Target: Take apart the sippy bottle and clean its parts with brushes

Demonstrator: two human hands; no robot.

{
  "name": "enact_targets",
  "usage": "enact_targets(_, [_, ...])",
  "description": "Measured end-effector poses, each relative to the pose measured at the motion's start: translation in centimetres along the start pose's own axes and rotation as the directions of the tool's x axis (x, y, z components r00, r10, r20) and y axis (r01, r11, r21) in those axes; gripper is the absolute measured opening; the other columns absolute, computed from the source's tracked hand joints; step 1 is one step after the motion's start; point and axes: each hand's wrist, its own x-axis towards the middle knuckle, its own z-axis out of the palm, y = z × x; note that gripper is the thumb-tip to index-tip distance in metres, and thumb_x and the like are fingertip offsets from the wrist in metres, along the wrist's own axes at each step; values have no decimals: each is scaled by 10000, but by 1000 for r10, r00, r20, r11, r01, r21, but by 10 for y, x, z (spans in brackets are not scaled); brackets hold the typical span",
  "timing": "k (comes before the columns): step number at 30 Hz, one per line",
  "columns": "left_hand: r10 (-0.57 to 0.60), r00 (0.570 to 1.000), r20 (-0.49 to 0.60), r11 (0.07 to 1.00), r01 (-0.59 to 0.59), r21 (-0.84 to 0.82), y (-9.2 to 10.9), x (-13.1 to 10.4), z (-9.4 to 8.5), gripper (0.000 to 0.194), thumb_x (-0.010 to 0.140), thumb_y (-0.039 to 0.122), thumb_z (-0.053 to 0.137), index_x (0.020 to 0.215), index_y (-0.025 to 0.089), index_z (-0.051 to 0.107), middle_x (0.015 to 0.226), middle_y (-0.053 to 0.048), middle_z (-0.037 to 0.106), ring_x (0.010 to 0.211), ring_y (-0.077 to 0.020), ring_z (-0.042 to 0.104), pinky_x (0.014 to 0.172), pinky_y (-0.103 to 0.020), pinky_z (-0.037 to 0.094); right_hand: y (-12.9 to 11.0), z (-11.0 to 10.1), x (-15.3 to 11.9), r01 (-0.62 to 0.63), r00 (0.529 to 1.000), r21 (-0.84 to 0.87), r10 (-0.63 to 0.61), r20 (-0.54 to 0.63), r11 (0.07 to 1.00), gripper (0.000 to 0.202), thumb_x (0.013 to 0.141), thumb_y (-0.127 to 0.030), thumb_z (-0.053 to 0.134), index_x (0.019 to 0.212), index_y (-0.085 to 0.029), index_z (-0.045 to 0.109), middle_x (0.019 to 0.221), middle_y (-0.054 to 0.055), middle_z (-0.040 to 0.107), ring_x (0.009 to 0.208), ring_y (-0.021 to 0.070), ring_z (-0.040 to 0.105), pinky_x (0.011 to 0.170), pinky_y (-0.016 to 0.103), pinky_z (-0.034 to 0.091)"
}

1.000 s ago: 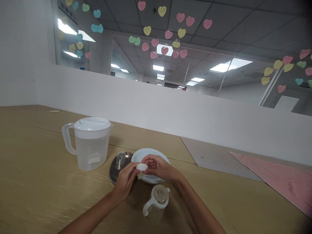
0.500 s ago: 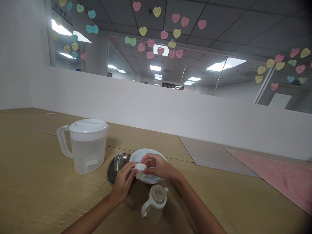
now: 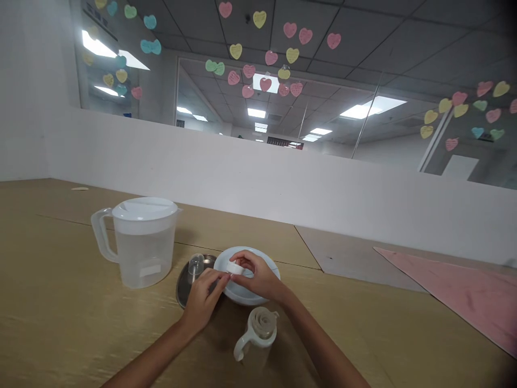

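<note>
A small white round cap (image 3: 235,268) is held over the light blue-white bowl (image 3: 269,262). My right hand (image 3: 258,277) pinches it from the right with curled fingers. My left hand (image 3: 204,296) is closed, its fingertips pressed together at the cap's lower left edge; what lies between them is too small to make out. Behind the left hand is a dark metal tray (image 3: 182,288) with a clear dome-shaped piece (image 3: 196,265) on it. Nearer to me, below the bowl, stands a small handled pot (image 3: 258,337) with a ribbed spiral top.
A large translucent pitcher (image 3: 146,245) with a white lid stands at the left. Grey sheeting (image 3: 351,258) and a pink cloth (image 3: 456,288) lie at the right. A low white wall (image 3: 242,178) runs behind the table.
The white cap has risen slightly and tilted, and the clear part seen under it before is out of sight. My left fingertips have moved close to my right ones.
</note>
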Motion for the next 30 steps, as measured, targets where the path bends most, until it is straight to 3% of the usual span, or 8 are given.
enact_targets(6, [0, 999, -48, 1000, 0, -3, -5, -1, 5, 277, 860, 404, 517, 886, 200, 702, 874, -52, 717, 816, -206, 648, 755, -318, 508, 0, -2, 1, 35, 995, -176, -50, -83, 984, 229, 728, -243, 654, 948, -213, 597, 1015, 43, 570, 954, 164, 545, 851, 326, 472])
enact_targets(12, [-17, 988, -156, 999, 23, 38, -13, -2, 5, 298, 827, 413, 545, 948, 196, 710, 884, -61, 741, 766, -216, 684, 642, -291, 552, -4, 1, -3, 12, 998, -290, -29, -54, 957, 416, 723, -346, 695, 1095, -231, 547, 1108, 56, 579, 986, 188, 546, 814, 327, 477])
enact_targets(15, [33, 987, -157, 998, -24, 55, -14, -3, 6, 276, 822, 391, 555, 956, 200, 703, 904, -60, 739, 789, -216, 687, 702, -313, 559, -1, 2, -2, -7, 1000, -301, 0, -24, 954, 483, 719, -363, 697, 1153, -231, 534, 1147, 63, 577, 979, 195, 553, 754, 309, 489])
enact_targets(21, [121, 982, -142, 992, -114, 59, -16, -2, 5, 247, 846, 343, 536, 981, 206, 691, 950, -67, 731, 849, -215, 680, 762, -331, 550, -1, -1, -1, -41, 999, -278, 46, 11, 960, 385, 711, -371, 696, 1064, -231, 629, 1022, 36, 664, 930, 198, 592, 772, 325, 493])
enact_targets(30, [322, 944, -69, 943, -314, 110, -23, 9, -1, 237, 886, 333, 505, 916, 210, 706, 825, -58, 731, 783, -197, 663, 749, -318, 508, -10, -2, -3, 38, 999, -398, -31, 24, 917, 397, 660, -287, 751, 1046, -248, 666, 1009, 37, 687, 895, 211, 623, 799, 335, 473])
